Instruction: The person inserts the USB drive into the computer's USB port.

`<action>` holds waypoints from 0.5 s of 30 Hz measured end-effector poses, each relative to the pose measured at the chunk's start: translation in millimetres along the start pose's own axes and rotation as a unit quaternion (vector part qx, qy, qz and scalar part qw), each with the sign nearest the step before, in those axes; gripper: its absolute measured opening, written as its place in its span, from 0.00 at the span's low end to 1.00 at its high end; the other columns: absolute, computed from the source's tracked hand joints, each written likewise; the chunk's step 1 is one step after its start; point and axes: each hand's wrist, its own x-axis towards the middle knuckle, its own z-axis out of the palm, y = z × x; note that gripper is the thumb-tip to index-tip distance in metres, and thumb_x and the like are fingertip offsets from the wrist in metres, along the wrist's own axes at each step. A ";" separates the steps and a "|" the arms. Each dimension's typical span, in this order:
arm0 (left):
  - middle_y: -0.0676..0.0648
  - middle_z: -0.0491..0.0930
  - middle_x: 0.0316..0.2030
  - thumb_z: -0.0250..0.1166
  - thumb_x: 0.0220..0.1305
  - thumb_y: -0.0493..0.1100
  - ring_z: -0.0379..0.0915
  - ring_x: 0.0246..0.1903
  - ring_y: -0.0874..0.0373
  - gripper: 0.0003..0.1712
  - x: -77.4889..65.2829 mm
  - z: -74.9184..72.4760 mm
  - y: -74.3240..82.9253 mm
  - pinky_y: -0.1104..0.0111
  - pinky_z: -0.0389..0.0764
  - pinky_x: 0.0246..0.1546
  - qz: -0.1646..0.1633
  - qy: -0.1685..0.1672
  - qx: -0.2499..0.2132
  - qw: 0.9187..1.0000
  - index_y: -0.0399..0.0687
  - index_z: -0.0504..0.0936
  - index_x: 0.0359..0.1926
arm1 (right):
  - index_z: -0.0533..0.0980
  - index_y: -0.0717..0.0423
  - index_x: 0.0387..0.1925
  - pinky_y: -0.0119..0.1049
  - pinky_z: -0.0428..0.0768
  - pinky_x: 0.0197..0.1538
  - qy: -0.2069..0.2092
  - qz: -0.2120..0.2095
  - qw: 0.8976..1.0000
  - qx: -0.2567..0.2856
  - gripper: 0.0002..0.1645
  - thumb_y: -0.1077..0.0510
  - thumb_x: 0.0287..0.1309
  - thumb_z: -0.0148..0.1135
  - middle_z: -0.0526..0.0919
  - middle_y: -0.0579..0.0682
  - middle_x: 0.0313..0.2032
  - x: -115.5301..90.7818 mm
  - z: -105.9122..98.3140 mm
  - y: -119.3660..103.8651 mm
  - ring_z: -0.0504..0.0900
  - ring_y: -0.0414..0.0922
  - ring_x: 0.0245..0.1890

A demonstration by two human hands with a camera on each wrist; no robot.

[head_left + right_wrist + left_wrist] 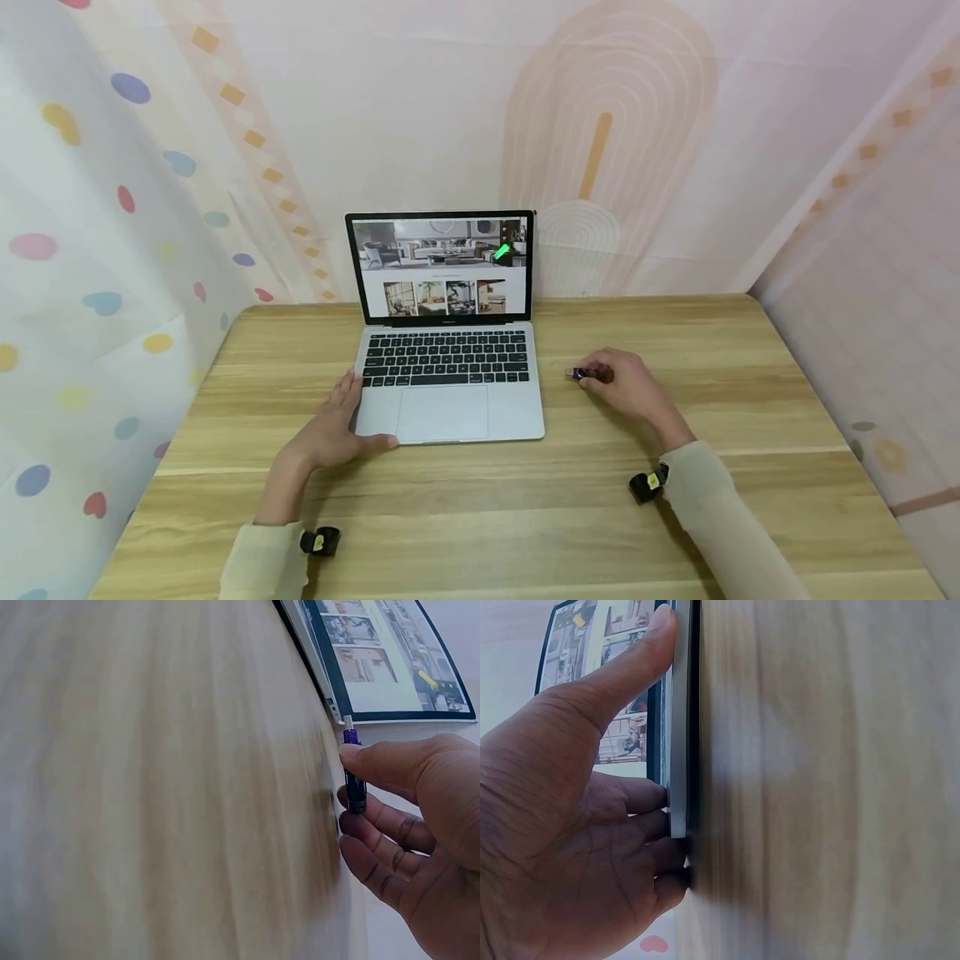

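Observation:
An open silver laptop (442, 412) sits on the wooden table, its lit screen showing furniture pictures. My left hand (330, 429) holds the laptop's front left corner, thumb along the front edge and fingers against the left side. The left wrist view shows the thumb (634, 671) over the edge and the fingertips at the side. To the right of the laptop, my right hand (624, 382) pinches a purple and black USB flash drive (577, 372) between thumb and fingers. Its metal plug points toward the laptop's right side, with a gap between them. The right wrist view shows the drive (355, 780) from another side.
The wooden table (480, 517) extends around the laptop on both sides and in front. Behind it hangs a pale patterned cloth (420, 125), with a dotted cloth (67, 275) at the left and another cloth (900, 333) at the right.

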 end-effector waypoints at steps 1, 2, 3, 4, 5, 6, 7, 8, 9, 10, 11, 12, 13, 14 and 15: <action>0.30 0.31 0.81 0.74 0.52 0.71 0.30 0.80 0.29 0.77 -0.3 -0.6 -0.1 0.35 0.47 0.77 0.001 0.000 -0.001 1.000 0.31 0.39 0.80 | 0.85 0.52 0.47 0.34 0.77 0.39 0.001 0.001 1.000 0.001 0.10 0.60 0.64 0.70 0.85 0.48 0.37 1.8 0.5 -0.7 0.77 0.41 0.34; 0.30 0.31 0.81 0.74 0.52 0.71 0.30 0.80 0.29 0.77 -0.5 -1.2 -0.1 0.35 0.46 0.77 0.001 0.000 -0.002 1.000 0.31 0.39 0.80 | 0.86 0.53 0.46 0.34 0.76 0.39 0.002 0.001 1.000 0.001 0.10 0.60 0.64 0.70 0.85 0.48 0.37 3.5 0.9 -1.4 0.77 0.41 0.35; 0.30 0.31 0.81 0.74 0.52 0.71 0.30 0.80 0.29 0.77 -0.5 -1.6 -0.1 0.35 0.46 0.77 0.001 0.000 -0.003 1.000 0.31 0.39 0.80 | 0.86 0.53 0.46 0.34 0.76 0.39 0.003 0.001 1.000 0.001 0.10 0.60 0.63 0.70 0.85 0.48 0.37 5.2 1.1 -2.0 0.77 0.42 0.35; 0.31 0.31 0.81 0.74 0.52 0.71 0.29 0.80 0.29 0.76 -0.5 -2.1 0.0 0.35 0.46 0.77 0.001 0.000 -0.004 1.000 0.31 0.39 0.80 | 0.86 0.53 0.46 0.34 0.76 0.39 0.004 0.001 1.000 0.002 0.10 0.61 0.63 0.70 0.85 0.49 0.37 6.8 1.4 -2.6 0.77 0.42 0.34; 0.31 0.31 0.81 0.74 0.52 0.71 0.29 0.80 0.30 0.76 -0.4 -2.3 0.1 0.35 0.46 0.77 0.001 0.001 -0.005 1.000 0.31 0.39 0.80 | 0.86 0.54 0.46 0.35 0.76 0.39 0.004 0.001 1.000 0.003 0.10 0.61 0.63 0.70 0.85 0.49 0.37 8.1 1.5 -3.3 0.77 0.42 0.34; 0.31 0.31 0.81 0.74 0.52 0.71 0.29 0.80 0.30 0.76 -0.3 -2.6 0.1 0.35 0.46 0.77 0.001 0.001 -0.005 1.000 0.32 0.39 0.80 | 0.86 0.54 0.46 0.35 0.76 0.39 0.004 0.003 1.000 0.004 0.10 0.61 0.63 0.70 0.85 0.49 0.37 9.5 1.7 -3.9 0.77 0.42 0.34; 0.31 0.31 0.81 0.74 0.52 0.71 0.29 0.80 0.30 0.76 -0.1 -2.7 0.0 0.35 0.46 0.77 0.001 0.002 -0.005 1.000 0.32 0.39 0.80 | 0.86 0.54 0.46 0.35 0.76 0.39 0.003 0.005 1.000 0.004 0.10 0.60 0.63 0.71 0.85 0.49 0.37 10.7 1.9 -4.3 0.77 0.43 0.34; 0.31 0.31 0.81 0.74 0.52 0.71 0.29 0.80 0.30 0.76 0.2 -2.6 -0.2 0.35 0.46 0.77 0.000 0.002 -0.005 1.000 0.32 0.39 0.80 | 0.86 0.54 0.46 0.35 0.76 0.39 0.002 0.005 1.000 0.004 0.10 0.60 0.63 0.70 0.85 0.49 0.37 11.6 2.2 -4.4 0.77 0.43 0.35; 0.31 0.31 0.81 0.74 0.52 0.71 0.29 0.80 0.30 0.76 0.3 -2.5 -0.4 0.35 0.46 0.77 0.001 0.003 -0.004 1.000 0.31 0.39 0.80 | 0.86 0.54 0.46 0.35 0.76 0.40 0.002 0.007 1.000 0.005 0.10 0.60 0.63 0.71 0.85 0.50 0.37 12.4 2.4 -4.7 0.78 0.43 0.35; 0.31 0.31 0.81 0.74 0.52 0.71 0.29 0.80 0.30 0.76 0.5 -2.4 -0.7 0.35 0.46 0.77 0.001 0.003 -0.004 1.000 0.31 0.39 0.80 | 0.86 0.54 0.46 0.35 0.77 0.40 0.000 0.010 1.000 0.006 0.10 0.59 0.63 0.71 0.85 0.50 0.38 13.3 2.9 -5.0 0.78 0.43 0.35; 0.31 0.31 0.81 0.74 0.52 0.71 0.29 0.80 0.30 0.76 0.7 -2.1 -0.8 0.35 0.46 0.77 0.001 0.003 -0.004 1.000 0.31 0.39 0.80 | 0.86 0.54 0.46 0.35 0.77 0.40 -0.001 0.012 1.000 0.007 0.10 0.59 0.64 0.70 0.85 0.50 0.38 14.0 3.4 -5.0 0.78 0.43 0.35; 0.31 0.31 0.81 0.74 0.52 0.71 0.29 0.80 0.29 0.77 0.9 -1.8 -1.1 0.35 0.46 0.77 0.000 0.002 -0.004 1.000 0.31 0.39 0.80 | 0.85 0.54 0.46 0.35 0.77 0.40 -0.003 0.014 1.000 0.008 0.10 0.59 0.64 0.70 0.85 0.50 0.38 14.8 4.0 -5.1 0.78 0.43 0.36; 0.31 0.31 0.81 0.74 0.52 0.71 0.29 0.80 0.29 0.77 1.0 -1.4 -1.3 0.35 0.46 0.77 0.000 0.001 -0.004 1.000 0.31 0.39 0.80 | 0.85 0.54 0.46 0.35 0.78 0.41 -0.004 0.016 1.000 0.009 0.10 0.59 0.64 0.70 0.85 0.49 0.39 15.6 4.9 -5.1 0.78 0.43 0.36; 0.31 0.31 0.81 0.74 0.52 0.71 0.29 0.80 0.29 0.77 1.0 -1.1 -1.3 0.35 0.46 0.77 0.000 0.001 -0.004 1.000 0.31 0.38 0.80 | 0.85 0.54 0.46 0.35 0.78 0.41 -0.006 0.016 1.000 0.010 0.10 0.58 0.64 0.70 0.85 0.49 0.39 16.3 5.7 -5.2 0.79 0.43 0.36; 0.31 0.31 0.81 0.74 0.52 0.71 0.29 0.80 0.29 0.77 1.0 -0.8 -1.3 0.35 0.46 0.77 -0.001 0.000 -0.004 1.000 0.31 0.38 0.80 | 0.85 0.54 0.46 0.35 0.78 0.41 -0.007 0.017 1.000 0.011 0.10 0.58 0.65 0.70 0.85 0.49 0.39 17.2 6.6 -5.1 0.79 0.43 0.36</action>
